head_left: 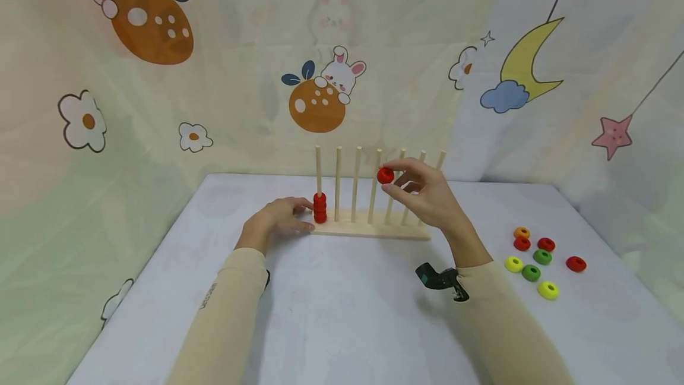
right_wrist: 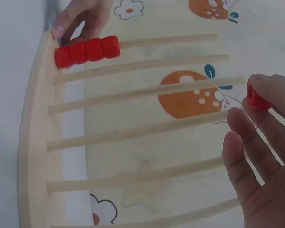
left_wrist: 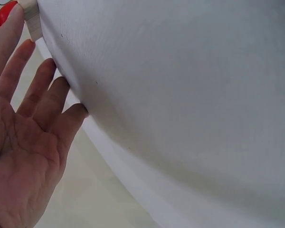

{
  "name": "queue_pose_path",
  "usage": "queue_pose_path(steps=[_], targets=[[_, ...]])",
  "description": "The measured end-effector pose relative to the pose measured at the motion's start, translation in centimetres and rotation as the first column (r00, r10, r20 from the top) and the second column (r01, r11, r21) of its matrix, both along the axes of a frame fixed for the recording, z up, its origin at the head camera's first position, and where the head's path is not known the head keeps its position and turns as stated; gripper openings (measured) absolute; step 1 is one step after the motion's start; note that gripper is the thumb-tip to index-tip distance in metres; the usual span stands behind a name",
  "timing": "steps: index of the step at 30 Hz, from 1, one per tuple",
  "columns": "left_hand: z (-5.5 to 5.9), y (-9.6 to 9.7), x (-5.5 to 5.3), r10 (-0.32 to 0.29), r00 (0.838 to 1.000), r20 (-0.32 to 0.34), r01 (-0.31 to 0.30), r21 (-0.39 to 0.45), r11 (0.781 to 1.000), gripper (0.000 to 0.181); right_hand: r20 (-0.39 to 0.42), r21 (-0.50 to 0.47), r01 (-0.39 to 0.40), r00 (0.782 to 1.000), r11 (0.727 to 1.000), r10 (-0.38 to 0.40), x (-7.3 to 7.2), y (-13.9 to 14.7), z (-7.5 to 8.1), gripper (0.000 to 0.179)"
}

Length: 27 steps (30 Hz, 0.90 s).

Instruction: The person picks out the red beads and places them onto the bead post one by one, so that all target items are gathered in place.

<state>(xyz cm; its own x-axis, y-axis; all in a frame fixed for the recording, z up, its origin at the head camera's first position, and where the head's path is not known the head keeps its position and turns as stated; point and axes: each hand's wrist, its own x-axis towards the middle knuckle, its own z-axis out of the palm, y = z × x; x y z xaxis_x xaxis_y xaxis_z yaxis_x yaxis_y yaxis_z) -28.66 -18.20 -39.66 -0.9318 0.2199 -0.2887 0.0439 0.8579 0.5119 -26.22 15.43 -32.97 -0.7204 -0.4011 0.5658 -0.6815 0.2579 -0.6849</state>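
Note:
A wooden peg rack with several upright pegs stands on the white table. Red beads are stacked on its leftmost peg, several deep in the right wrist view. My left hand is at the rack's left end, thumb at the base corner and fingers loosely extended beside the stack; its palm shows in the left wrist view. Between thumb and index finger my right hand pinches another red bead, raised in front of the middle pegs near their tops. Its other fingers are bent and free.
Loose beads lie at the table's right side: an orange one, several red ones, two green ones and two yellow ones. A patterned cloth hangs behind the table's back edge.

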Motion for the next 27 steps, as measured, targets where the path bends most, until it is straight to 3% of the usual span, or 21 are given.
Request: queue_pose_path(steps=[10, 19, 27], targets=[[0.6, 0.1, 0.0, -0.001, 1.0, 0.002, 0.001, 0.014, 1.0, 0.055, -0.007, -0.049, -0.093, 0.996, 0.994, 0.093, -0.8, -3.3, 1.3, 0.041], [0.4, 0.1, 0.4, 0.034, 0.999, 0.03, -0.034, 0.015, 0.999, 0.054, -0.011, -0.025, -0.095, 0.995, 0.995, 0.095, -1.3, -6.1, 2.3, 0.037], [0.5, 0.2, 0.1, 0.058, 0.998, 0.035, -0.059, 0.007, 0.998, 0.056, 0.022, -0.071, -0.118, 0.992, 0.99, 0.12, -1.9, -7.8, 3.3, 0.038]])
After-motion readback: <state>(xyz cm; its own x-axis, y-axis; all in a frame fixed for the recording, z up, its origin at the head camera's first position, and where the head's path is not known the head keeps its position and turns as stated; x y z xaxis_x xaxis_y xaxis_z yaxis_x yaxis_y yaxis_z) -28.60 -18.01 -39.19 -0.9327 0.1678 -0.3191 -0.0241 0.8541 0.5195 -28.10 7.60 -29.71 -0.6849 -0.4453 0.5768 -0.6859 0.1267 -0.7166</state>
